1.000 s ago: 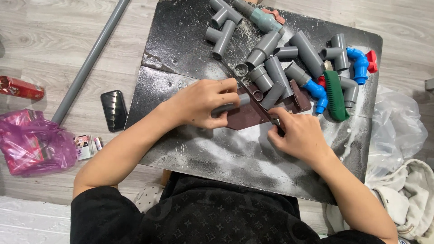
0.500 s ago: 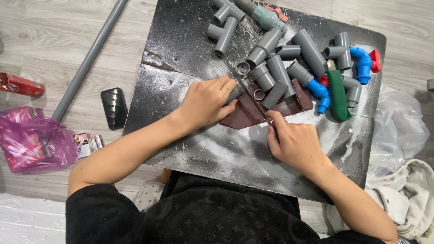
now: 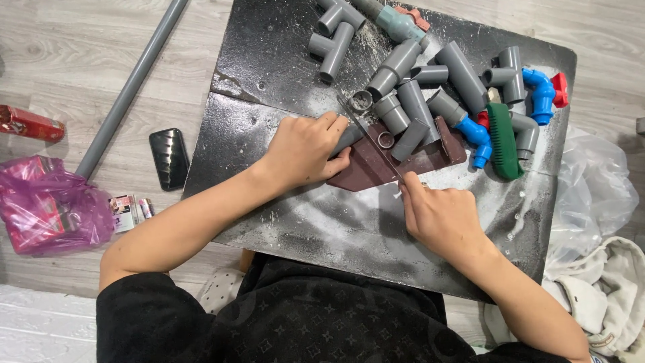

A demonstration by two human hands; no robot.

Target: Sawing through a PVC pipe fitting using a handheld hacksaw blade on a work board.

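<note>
My left hand (image 3: pixel 306 151) presses a short grey pipe piece (image 3: pixel 349 138) down on a maroon block (image 3: pixel 366 173) that lies on the black board (image 3: pixel 282 60). My right hand (image 3: pixel 443 218) is closed on the near end of a thin saw blade (image 3: pixel 373 138), which runs diagonally across the pipe just beside my left fingers. White dust covers the board around both hands.
Several grey pipe fittings (image 3: pixel 416 101), blue fittings (image 3: pixel 541 94) and a green brush (image 3: pixel 502 141) are heaped behind the block. On the floor to the left are a long grey pipe (image 3: pixel 131 84), a black phone (image 3: pixel 169 158) and a pink bag (image 3: pixel 47 212). A white cloth (image 3: pixel 605 302) lies at the right.
My right hand has drawn the blade back toward me across the pipe. My left hand has stayed on the pipe piece.
</note>
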